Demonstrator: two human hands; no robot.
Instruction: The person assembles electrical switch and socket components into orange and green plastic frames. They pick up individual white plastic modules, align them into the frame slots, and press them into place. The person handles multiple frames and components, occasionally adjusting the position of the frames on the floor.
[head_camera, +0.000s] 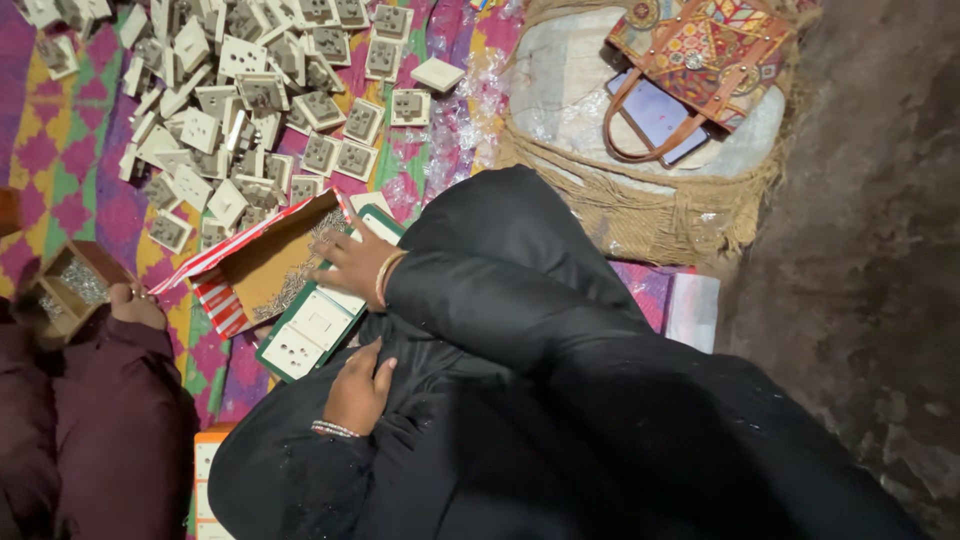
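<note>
Left hand (358, 392) lies open, gripping nothing; right hand (350, 262) flat on switchboard (312, 330), its long axis diagonal.

Mat (60, 150): woven, in pink, purple, yellow and green checks, spread over the floor; it carries nearly everything.
Socket plates (240, 100): a heap of white and grey ones, loose on the mat, well beyond the fingers (328, 258) of the upper hand.
Plastic wrap (462, 120): clear, crumpled, on the mat just beside the heap.
Card lid (270, 262): red-and-white striped edge, flat on the mat, touching those fingers.
Cushion (640, 200): round, jute-rimmed, pale top, far side of the arm; a patterned bag (700, 50) lies on it.
Floor (860, 250): bare, dark and rough past the cushion.
</note>
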